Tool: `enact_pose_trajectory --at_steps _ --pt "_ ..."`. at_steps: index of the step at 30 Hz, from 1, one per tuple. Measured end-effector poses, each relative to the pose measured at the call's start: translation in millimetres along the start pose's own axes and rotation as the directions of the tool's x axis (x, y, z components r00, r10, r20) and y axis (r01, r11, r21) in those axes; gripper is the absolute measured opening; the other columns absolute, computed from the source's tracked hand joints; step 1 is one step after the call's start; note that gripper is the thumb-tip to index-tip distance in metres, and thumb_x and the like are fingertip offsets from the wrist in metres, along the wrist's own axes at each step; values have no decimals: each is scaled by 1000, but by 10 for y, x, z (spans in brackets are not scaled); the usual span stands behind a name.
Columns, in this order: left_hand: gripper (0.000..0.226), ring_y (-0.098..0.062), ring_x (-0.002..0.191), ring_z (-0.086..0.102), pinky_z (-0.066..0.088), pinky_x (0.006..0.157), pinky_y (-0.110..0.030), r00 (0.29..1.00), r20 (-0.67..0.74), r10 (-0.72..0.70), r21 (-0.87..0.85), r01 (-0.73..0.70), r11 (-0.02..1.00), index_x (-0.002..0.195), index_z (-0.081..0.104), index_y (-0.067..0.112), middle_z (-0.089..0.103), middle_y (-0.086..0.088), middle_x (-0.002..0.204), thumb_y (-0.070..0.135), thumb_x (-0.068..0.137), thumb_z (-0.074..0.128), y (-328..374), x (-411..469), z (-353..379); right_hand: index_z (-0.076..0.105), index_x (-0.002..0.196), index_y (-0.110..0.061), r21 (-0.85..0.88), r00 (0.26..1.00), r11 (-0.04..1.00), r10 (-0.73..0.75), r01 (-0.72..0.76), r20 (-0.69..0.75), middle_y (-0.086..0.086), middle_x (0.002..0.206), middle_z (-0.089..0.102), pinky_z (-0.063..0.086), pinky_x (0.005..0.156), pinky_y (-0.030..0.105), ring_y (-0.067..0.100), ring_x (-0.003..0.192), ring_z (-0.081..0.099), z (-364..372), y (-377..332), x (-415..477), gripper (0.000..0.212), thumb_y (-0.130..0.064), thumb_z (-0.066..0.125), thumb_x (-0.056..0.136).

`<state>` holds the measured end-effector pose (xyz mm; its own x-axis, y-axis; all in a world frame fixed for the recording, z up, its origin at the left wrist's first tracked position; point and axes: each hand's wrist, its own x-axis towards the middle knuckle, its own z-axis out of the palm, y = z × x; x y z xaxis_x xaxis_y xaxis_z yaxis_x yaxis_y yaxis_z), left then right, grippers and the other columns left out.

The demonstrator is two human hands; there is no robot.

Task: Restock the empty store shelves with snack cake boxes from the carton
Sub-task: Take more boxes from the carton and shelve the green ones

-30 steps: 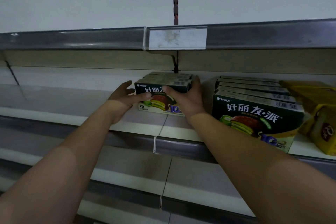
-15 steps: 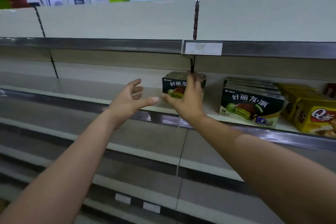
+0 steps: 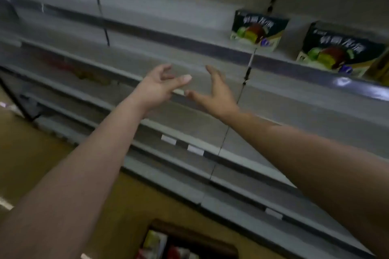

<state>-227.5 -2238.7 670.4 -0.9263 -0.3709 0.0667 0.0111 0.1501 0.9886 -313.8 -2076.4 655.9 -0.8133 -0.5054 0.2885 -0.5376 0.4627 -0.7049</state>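
Carton (image 3: 193, 235) walls show at the very bottom of the view, brown and open at the top, on the tan floor (image 3: 31, 153) just in front of the shelving. Blurred packets, yellowish and red, lie inside it, too smeared to name. Two bare forearms reach up from the lower corners toward the middle. The left hand (image 3: 156, 88) hangs in the air with its fingers (image 3: 166, 69) loosely curled and the thumb stretched out to the right, holding nothing. The right hand (image 3: 216, 94) is just beside it, its fingers (image 3: 211, 70) straight and spread, the thumb pointing left so that the two thumb tips nearly meet; it too holds nothing. Both hands are in front of the grey shelves (image 3: 189, 120) and touch none of them. Two white price labels (image 3: 168, 139) sit on the front rail of a lower shelf below the hands. Farther back and up to the right, two dark green snack cake boxes stand upright on a higher shelf, fronts facing out: the left box (image 3: 257, 29) by a dark upright strip, the right box (image 3: 339, 52) near it with a gap between them. A yellow package (image 3: 380, 65), cut off by the right edge, stands just beside the right box.
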Motion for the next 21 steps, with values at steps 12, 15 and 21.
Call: enact_pose_trajectory --at_steps 12,15,21 --pt "81 -16 126 54 47 108 -38 869 -234 -436 -108 422 900 151 42 24 54 3 135 48 84 78 -2057 -926 -10 31 155 -18 -36 854 997 73 -63 514 5 153 36 30 104 22 17 139 38 1570 1076 -729 91 -48 78 82" --pt "75 -16 126 53 47 103 -35 790 -295 -537 -190 503 843 149 44 25 53 3 134 46 85 78 -2483 -1117 164 35 152 -17 2 789 996 66 -85 611 1 146 42 34 104 23 18 137 41 1908 1391 -892 91 -51 79 80" --pt "83 -19 121 59 51 103 -42 593 -387 -706 -404 579 708 145 50 24 59 -1 134 51 74 84 -3314 -1424 567 27 156 -15 -35 620 993 98 -113 779 7 159 30 32 104 24 21 143 35 2519 2095 -1260 94 -48 76 84"
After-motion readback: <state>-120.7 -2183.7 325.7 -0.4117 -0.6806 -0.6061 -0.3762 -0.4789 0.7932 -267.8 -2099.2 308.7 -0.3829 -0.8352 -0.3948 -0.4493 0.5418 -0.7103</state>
